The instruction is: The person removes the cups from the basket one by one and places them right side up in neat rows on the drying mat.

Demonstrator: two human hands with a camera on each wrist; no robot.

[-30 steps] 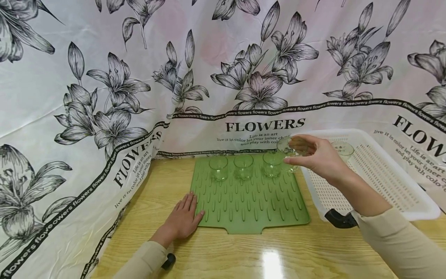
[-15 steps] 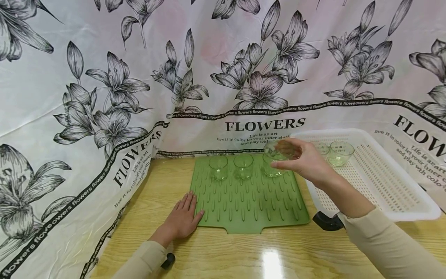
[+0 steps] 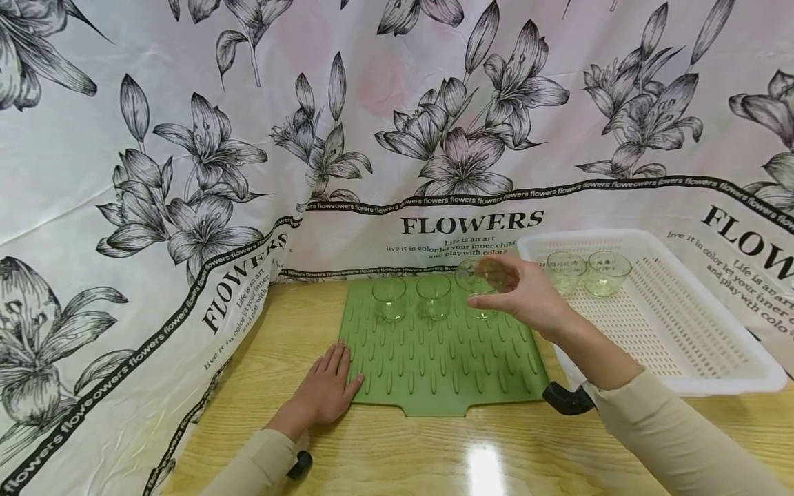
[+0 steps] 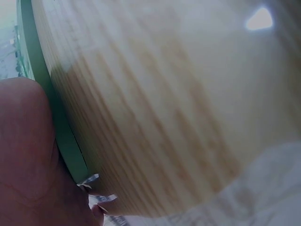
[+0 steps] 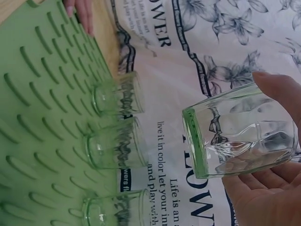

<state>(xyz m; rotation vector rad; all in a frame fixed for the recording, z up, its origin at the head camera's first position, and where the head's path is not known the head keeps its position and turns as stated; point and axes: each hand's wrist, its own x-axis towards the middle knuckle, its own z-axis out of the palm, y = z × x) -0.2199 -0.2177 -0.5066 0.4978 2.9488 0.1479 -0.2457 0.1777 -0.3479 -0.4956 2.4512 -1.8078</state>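
Above the far right part of the green mat [image 3: 446, 362], your right hand [image 3: 530, 293] pinches a tumbler [image 5: 235, 139], thumb on one side, fingers on the other. Base toward the mat, mouth up: the tumbler is upright or nearly so, its long axis running from base to rim. On your right wrist view that axis lies across the picture, base to the left, mouth to the right, and a gap shows between base and mat.

Look of it: clear, colourless walls, thick base tinted green, sides widening toward the mouth, pale glints along the wall; cloth print and fingers show through the glass.

Your left hand [image 3: 324, 389] rests palm down on the wood table [image 3: 384, 451], fingers straight and side by side, thumb at the mat's left edge.

Along the mat's far side, three similar glasses [image 5: 115, 146] stand upright in a row; on the head view the rightmost is overlapped by your tumbler. To the right, two more glasses [image 3: 608, 275] stand side by side at the far end of the white basket [image 3: 657, 337]. Flower-printed cloth [image 3: 347, 241] hangs behind everything.
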